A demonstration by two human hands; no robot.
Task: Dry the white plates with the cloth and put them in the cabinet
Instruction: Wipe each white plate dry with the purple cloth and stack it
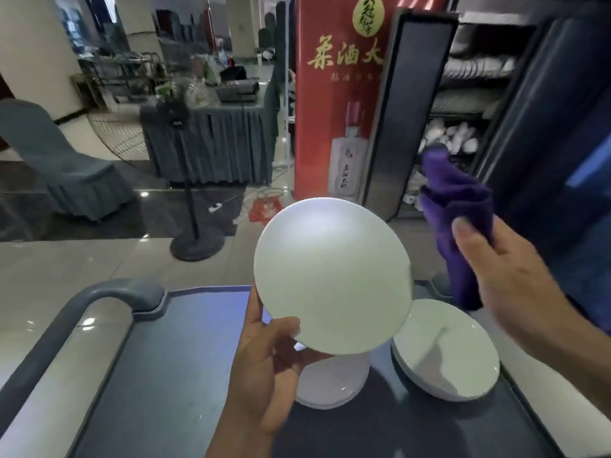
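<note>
A dark grey cart top (185, 375) carries the things; it has a raised lip round its edge and a lighter grey tubular handle (99, 294) curving up at its far left corner. On it, toward the right side, lie two lots of white crockery. A short stack of white plates (330, 385) sits near the middle, its far part hidden behind the plate held above it. Just to its right, close to the right edge, a shallow white bowl-like plate (446, 352) rests tilted, its hollow facing up and a shadow falling across it. The left half of the cart top shows only its bare dark surface.
</note>
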